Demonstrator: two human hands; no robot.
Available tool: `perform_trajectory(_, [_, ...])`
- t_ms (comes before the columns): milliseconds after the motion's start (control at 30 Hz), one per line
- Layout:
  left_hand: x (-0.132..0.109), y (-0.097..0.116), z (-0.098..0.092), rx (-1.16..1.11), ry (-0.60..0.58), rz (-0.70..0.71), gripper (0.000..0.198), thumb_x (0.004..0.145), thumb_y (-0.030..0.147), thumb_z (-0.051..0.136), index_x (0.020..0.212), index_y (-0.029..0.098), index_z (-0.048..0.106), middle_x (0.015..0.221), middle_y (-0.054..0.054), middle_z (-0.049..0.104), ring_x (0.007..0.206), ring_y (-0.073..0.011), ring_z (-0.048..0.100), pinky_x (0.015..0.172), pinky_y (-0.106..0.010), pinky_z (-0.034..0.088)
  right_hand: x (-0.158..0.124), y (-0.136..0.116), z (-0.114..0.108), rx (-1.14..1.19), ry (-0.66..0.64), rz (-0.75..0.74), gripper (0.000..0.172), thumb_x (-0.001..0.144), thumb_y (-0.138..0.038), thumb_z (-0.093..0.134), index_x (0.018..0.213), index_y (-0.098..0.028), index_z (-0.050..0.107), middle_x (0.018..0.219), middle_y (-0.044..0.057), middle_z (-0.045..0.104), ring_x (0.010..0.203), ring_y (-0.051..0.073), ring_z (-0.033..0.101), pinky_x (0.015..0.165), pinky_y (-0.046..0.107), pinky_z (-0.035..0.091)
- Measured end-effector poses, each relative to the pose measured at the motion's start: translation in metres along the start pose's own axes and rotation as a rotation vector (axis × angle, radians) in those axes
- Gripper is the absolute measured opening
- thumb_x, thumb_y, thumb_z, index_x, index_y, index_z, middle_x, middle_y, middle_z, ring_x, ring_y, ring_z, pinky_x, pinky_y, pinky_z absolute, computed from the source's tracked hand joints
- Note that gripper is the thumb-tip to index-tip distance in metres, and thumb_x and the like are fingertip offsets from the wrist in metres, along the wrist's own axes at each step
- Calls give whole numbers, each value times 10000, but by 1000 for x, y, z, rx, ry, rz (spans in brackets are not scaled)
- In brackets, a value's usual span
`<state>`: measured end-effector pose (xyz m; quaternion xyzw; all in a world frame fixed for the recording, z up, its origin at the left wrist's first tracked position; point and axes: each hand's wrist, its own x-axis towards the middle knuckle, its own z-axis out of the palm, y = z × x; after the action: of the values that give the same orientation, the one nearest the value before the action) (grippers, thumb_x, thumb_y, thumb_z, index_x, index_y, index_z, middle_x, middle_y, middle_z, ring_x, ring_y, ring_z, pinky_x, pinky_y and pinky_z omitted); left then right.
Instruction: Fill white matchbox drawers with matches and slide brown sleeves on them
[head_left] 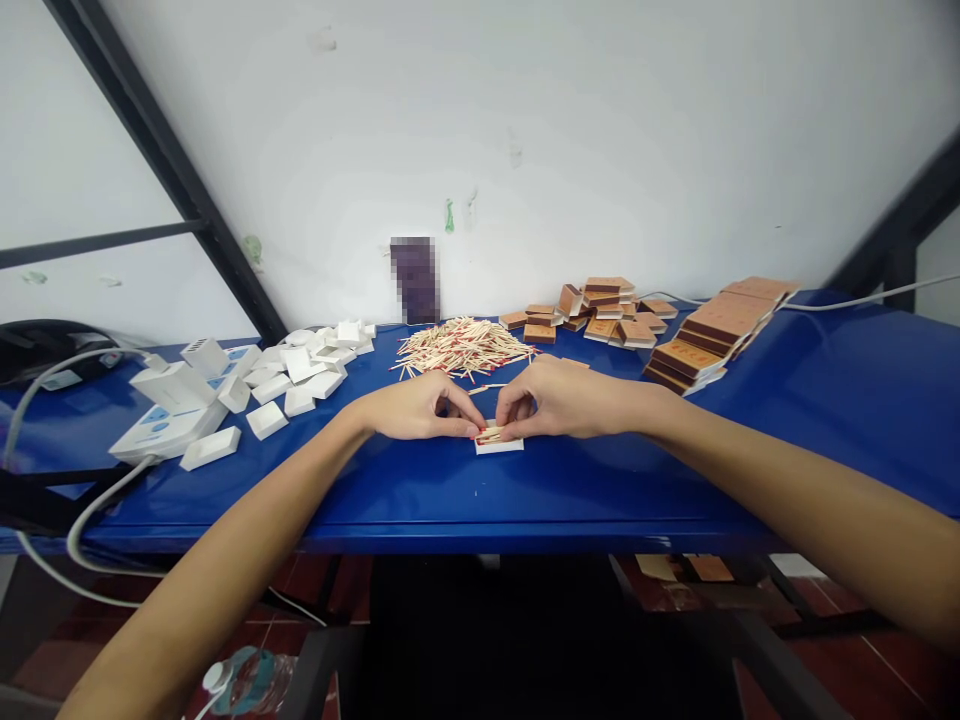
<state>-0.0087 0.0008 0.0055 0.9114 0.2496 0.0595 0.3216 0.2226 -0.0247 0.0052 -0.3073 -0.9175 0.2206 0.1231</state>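
Note:
A small white matchbox tray (500,448) lies on the blue table near its front edge, with red-tipped matches (491,433) in it. My left hand (420,408) is at the tray's left end, thumb and forefinger closed round the match heads. From the right, my right hand (553,400) pinches the other ends of the matches, its fingertips over the tray. The fingers partly cover both matches and tray. Just behind my hands spreads a large heap of loose matches (466,345), with a few stray ones in front of it.
White trays (300,365) are piled at the left, beside white boxes (169,415) and a cable (112,490). Brown matchbox sleeves (607,310) lie at the back right, near a stacked row of matchboxes (720,325). A pixelated dark object (416,280) leans against the wall.

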Motion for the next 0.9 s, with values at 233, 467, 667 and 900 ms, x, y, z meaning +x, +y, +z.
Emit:
perform_trajectory(233, [1, -2, 1, -31, 3, -30, 273, 834, 355, 707, 998, 151, 783, 838, -58, 746, 624, -102, 526, 591, -227, 409, 1, 5, 3, 2, 6, -32, 191, 847, -365, 685, 858, -185, 748, 741, 11, 749, 641, 125, 668, 561, 214, 420])
perform_trajectory(467, [3, -4, 3, -51, 24, -51, 272, 835, 364, 710, 975, 142, 782, 816, -61, 749, 611, -99, 547, 565, -215, 387, 1, 7, 6, -14, 13, -52, 285, 878, -451, 645, 892, -190, 759, 759, 22, 751, 639, 125, 658, 576, 220, 425])
perform_trajectory(667, [3, -5, 4, -42, 40, -27, 287, 859, 368, 678, 958, 119, 779, 838, -79, 755, 661, -117, 580, 610, -226, 418, -1, 4, 2, -107, 31, -72, 247, 894, -386, 612, 894, -198, 773, 802, 25, 756, 686, 132, 661, 633, 235, 444])
perform_trajectory(900, [4, -6, 8, -22, 85, -10, 293, 863, 386, 665, 892, 114, 770, 764, -63, 722, 600, -97, 524, 571, -220, 397, 0, 9, 5, -84, 44, -93, 176, 863, -294, 632, 909, -180, 758, 937, 60, 712, 725, 125, 668, 678, 235, 491])
